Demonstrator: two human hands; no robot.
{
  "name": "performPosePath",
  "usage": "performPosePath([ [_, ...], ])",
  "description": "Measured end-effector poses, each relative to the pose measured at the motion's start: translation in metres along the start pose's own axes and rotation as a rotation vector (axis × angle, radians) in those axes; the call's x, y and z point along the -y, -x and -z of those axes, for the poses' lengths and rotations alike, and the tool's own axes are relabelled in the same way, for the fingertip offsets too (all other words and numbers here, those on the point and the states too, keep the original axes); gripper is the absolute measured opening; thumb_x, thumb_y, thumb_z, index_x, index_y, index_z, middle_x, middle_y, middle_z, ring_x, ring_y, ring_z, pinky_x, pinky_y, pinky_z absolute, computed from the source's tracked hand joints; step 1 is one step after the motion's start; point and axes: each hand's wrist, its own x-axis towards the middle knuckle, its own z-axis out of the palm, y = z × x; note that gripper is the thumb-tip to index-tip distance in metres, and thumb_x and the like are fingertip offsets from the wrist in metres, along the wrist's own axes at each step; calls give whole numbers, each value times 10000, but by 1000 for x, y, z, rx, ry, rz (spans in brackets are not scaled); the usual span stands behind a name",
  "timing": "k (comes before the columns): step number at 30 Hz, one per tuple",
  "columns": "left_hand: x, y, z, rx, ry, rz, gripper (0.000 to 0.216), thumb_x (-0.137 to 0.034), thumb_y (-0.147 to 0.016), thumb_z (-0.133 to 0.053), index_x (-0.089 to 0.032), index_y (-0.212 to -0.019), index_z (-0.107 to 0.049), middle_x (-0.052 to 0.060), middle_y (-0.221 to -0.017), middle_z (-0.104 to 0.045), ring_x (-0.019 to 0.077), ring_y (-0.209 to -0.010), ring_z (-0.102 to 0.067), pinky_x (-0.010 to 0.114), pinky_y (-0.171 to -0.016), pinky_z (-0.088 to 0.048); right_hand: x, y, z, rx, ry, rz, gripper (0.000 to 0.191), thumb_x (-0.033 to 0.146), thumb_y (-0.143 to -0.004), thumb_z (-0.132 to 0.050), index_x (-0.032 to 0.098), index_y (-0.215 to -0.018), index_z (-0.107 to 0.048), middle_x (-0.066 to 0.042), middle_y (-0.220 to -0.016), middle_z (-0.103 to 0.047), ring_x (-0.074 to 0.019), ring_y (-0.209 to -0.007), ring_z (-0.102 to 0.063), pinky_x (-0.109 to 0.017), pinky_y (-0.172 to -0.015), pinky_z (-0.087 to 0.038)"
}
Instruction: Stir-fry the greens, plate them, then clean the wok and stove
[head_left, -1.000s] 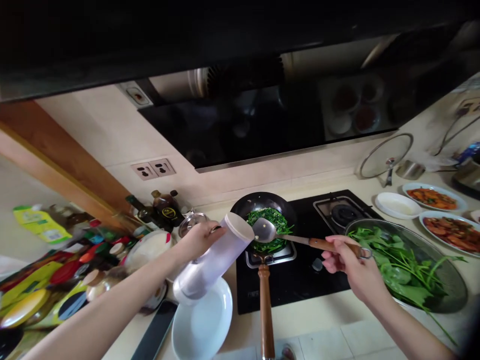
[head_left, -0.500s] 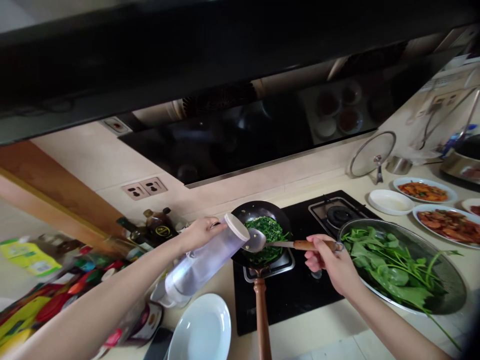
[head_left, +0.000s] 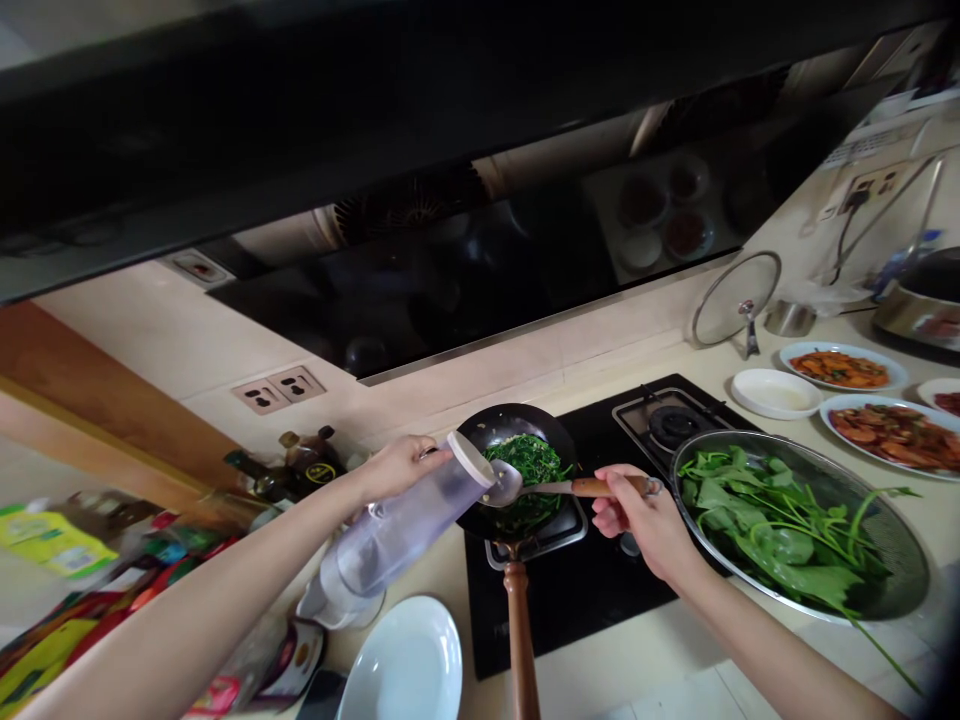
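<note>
My left hand is closed round a clear plastic jug with a white lid, tipped so its top points at the bowl of a metal spatula. My right hand grips the spatula's wooden handle and holds its bowl over a black wok of dark cooked greens. The wok sits on the left burner of a black gas stove, its wooden handle pointing toward me.
A large metal basin of raw leafy greens fills the right of the stove. A white plate lies near the front edge. Sauce bottles and packets crowd the left. Plates of cooked food, a small white dish and a glass lid are at the right.
The jug has tipped further toward the spatula's bowl and both hands have drawn closer to the wok. The view has shifted slightly.
</note>
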Motion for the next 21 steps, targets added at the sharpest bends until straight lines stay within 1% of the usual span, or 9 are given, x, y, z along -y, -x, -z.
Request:
performPosePath([
  [4,7,-4,0,-25,34,21,450,-657,-803,-439,-220,-705,-491,-85,-488,-372,97,-394,-341,217,-376,-279,1,-1,3,-21,-50,13,534,584,-653,-721,153,-941,-589,-28,-577,-672,-158,-467,-623,-248,-429,-525],
  [8,9,-6,3,-49,54,80,402,-604,-818,-454,-226,-683,-464,-94,-445,-345,91,-337,-329,210,-332,-268,7,1,20,-102,-84,12,504,537,-657,-725,155,-960,-597,-48,-605,-694,-168,-502,-648,-253,-468,-547],
  [10,11,-5,6,-59,62,97,403,-597,-819,-465,-226,-661,-446,-93,-441,-341,88,-333,-332,205,-328,-269,12,4,30,-141,-36,40,502,545,-659,-725,160,-957,-600,-48,-606,-694,-168,-491,-644,-256,-461,-547],
  [12,14,-3,10,-80,89,101,415,-610,-816,-470,-224,-667,-448,-90,-458,-348,83,-339,-331,201,-326,-262,17,7,35,-143,53,59,508,565,-657,-727,162,-941,-606,-46,-592,-685,-174,-470,-636,-261,-437,-543],
  [15,22,3,14,-135,174,96,418,-617,-815,-482,-221,-684,-452,-94,-480,-339,70,-347,-302,193,-325,-231,18,10,32,-108,155,78,515,598,-661,-715,159,-911,-618,-51,-580,-675,-201,-477,-651,-286,-434,-559],
  [17,27,8,15,-170,229,95,415,-612,-817,-490,-222,-681,-446,-99,-473,-319,66,-347,-288,190,-325,-212,15,12,27,-92,214,160,480,595,-706,-681,162,-909,-630,-58,-625,-686,-211,-524,-678,-298,-485,-586],
  [20,32,17,15,-198,273,99,410,-596,-823,-495,-226,-660,-426,-102,-454,-310,68,-334,-293,195,-324,-204,12,17,28,-20,413,400,347,508,-794,-637,186,-919,-664,-64,-779,-715,-193,-617,-708,-272,-583,-604],
  [21,33,20,15,-200,278,102,412,-594,-823,-498,-227,-654,-418,-102,-449,-307,69,-330,-293,197,-325,-200,13,19,31,16,485,472,300,471,-812,-630,195,-919,-674,-61,-816,-718,-184,-629,-710,-259,-592,-603],
])
